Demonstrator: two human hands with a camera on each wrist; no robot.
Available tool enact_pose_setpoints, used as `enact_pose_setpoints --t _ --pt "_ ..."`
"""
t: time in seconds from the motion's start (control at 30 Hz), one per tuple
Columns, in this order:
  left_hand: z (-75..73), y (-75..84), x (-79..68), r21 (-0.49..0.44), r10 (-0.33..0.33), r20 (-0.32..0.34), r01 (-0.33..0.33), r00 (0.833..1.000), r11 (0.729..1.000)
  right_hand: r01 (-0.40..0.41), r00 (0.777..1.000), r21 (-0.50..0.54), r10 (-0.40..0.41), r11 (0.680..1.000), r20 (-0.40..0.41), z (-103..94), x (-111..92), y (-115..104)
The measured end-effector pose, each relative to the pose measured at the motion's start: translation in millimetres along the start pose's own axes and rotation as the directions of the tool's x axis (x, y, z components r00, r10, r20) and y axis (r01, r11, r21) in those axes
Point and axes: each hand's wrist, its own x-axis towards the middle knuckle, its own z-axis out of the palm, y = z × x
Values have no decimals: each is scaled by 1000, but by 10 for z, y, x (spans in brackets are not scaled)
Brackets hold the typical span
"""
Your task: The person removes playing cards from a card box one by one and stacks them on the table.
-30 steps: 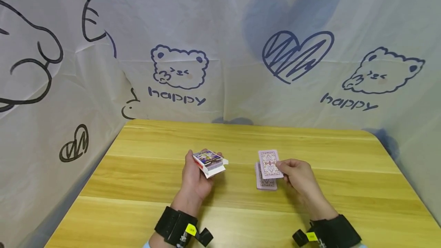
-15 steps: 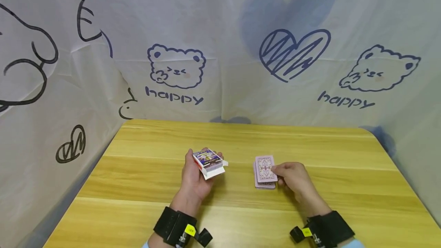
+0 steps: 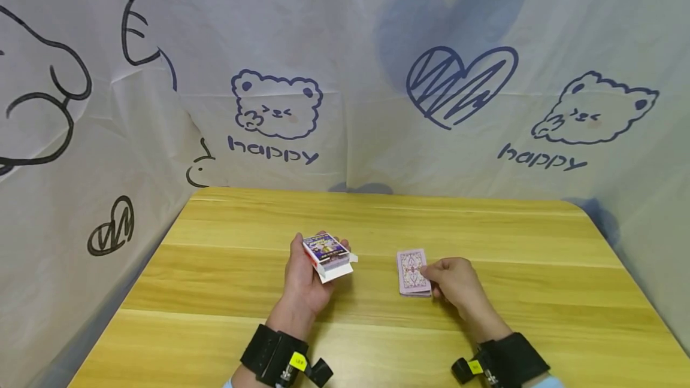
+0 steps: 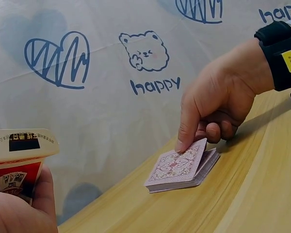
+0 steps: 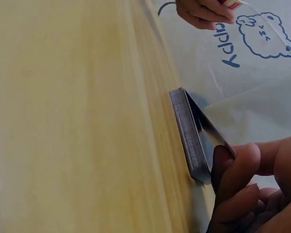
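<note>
On my right wrist feed, the right hand point(image 5: 259, 187) pinches a tilted card point(image 5: 212, 131), its far edge touching the deck point(image 5: 189, 138) on the table point(image 5: 77, 116).

Handwritten blue "happy" point(image 3: 273, 149) is standing below bear drawing point(image 3: 277, 106) on white cloth backdrop point(image 3: 372, 154); second "happy" point(image 3: 541, 156) is running beneath another bear drawing point(image 3: 593, 115) farther right. Playing-card box point(image 3: 326, 246) is carrying print on purple top and, in left wrist view, characters on open flap point(image 4: 26, 143), both proving too small for reading. Yellow tags point(image 3: 298, 360) on black wristbands point(image 3: 263, 347) are bearing marks, likewise illegible.
</note>
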Motion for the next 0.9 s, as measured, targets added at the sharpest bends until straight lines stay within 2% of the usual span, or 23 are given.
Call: enact_pose_setpoints --t 0.27,0.63,0.9 --pt "-3 6 7 12 10 8 -10 1000 1000 44 998 -122 -49 992 -37 19 -4 -15" --pt "2 19 0 21 9 18 -9 1000 1000 12 1000 -24 -12 1000 15 -37 15 -22" --pt "3 28 0 15 -6 8 6 1000 1000 52 998 -188 -57 981 -21 -31 24 3"
